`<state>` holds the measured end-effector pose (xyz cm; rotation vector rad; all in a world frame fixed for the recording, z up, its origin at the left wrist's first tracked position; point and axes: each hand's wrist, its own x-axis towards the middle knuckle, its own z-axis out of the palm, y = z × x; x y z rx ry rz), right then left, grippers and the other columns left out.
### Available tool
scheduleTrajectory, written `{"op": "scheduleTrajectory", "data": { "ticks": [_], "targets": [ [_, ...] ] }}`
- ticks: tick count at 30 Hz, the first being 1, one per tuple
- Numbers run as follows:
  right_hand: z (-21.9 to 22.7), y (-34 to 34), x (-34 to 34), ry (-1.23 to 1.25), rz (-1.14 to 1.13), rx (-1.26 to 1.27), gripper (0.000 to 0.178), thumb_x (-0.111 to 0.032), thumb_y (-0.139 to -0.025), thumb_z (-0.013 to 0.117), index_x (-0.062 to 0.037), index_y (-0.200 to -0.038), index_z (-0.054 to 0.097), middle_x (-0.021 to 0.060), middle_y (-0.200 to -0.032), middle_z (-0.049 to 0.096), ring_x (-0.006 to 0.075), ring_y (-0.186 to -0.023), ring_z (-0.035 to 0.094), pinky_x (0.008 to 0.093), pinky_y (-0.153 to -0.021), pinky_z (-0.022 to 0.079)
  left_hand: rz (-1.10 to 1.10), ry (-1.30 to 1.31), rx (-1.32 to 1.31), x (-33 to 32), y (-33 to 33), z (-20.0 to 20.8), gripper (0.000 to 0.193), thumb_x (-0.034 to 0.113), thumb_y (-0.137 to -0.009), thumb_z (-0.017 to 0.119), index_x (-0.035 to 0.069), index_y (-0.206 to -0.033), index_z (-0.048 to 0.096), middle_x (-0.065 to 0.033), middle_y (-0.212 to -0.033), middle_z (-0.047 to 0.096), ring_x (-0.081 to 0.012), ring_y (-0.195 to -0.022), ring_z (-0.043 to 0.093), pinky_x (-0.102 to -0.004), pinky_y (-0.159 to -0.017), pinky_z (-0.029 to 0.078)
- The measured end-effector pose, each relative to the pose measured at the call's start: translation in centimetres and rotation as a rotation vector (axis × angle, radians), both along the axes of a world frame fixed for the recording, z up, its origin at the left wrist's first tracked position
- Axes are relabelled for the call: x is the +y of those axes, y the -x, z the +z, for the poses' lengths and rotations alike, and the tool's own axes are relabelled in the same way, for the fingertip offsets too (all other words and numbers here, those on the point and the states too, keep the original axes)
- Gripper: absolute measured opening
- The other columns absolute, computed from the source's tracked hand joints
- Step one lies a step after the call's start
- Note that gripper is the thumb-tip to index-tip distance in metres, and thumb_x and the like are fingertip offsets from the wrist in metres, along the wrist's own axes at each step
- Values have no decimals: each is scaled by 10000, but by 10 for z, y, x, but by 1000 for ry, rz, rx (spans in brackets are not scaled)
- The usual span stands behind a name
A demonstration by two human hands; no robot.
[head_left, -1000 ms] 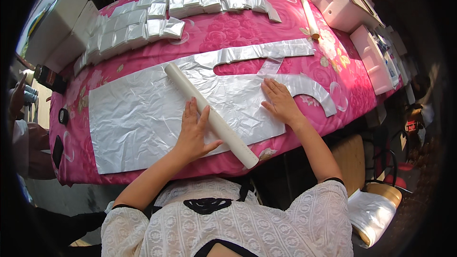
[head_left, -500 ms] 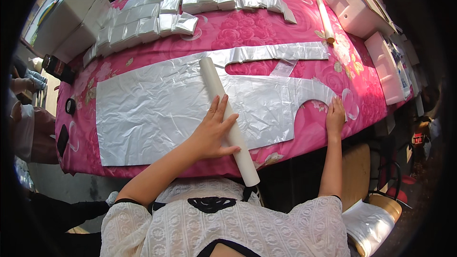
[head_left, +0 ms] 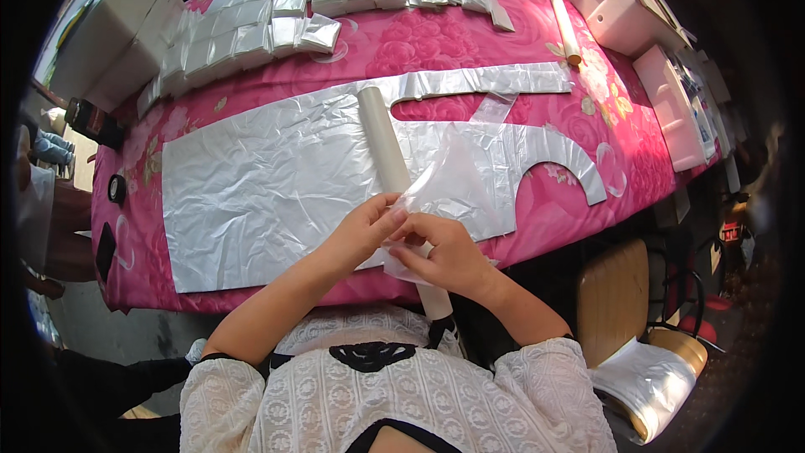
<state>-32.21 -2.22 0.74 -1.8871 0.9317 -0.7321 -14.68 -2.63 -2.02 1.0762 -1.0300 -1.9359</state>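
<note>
A flat, crinkled whitish plastic apron (head_left: 251,201), with curved straps at its right end, lies across the table before me. A long white tube (head_left: 381,138) rests aslant over it, its near end toward my body. My left hand (head_left: 369,225) and my right hand (head_left: 440,253) meet above the tube. Between their closed fingers they pinch a thin, see-through plastic sheet (head_left: 457,180), raised off the apron on its right part. A small piece of the film hangs below the fingers. Fingertips partly hide the exact grip.
Folded plastic packets (head_left: 243,42) stand in rows at the back left of the pink flowered tablecloth (head_left: 436,42). Another tube (head_left: 563,25) lies back right, near foam boxes (head_left: 662,109). A tape roll (head_left: 116,189) and a dark phone-like slab (head_left: 106,252) sit at the left edge. A chair (head_left: 616,302) stands right.
My right hand has left the apron's right strap and come to the middle beside my left hand. My left hand has lifted off the tube, and both now hold up thin film.
</note>
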Motion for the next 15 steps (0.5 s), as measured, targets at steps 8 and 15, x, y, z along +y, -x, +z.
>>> {"op": "scheduleTrajectory", "data": {
  "ticks": [8,15],
  "targets": [
    [5,-4,43,400,-227,344,429,-266,-732,715,-12,-1040,558,139,-982,566,288,-858,557,365,-746,467,94,-152,-380,9,-184,9,166,132,-811,621,-2,-908,615,-96,-828,667,-153,-687,638,-256,-632,510],
    [-21,15,66,-293,-238,619,486,-445,-746,659,12,-864,545,191,-750,610,353,-705,608,423,-629,473,-37,-188,-587,13,-256,-6,129,112,-796,601,-8,-837,626,-80,-758,657,-98,-633,595,-232,-597,472]
  ]
}}
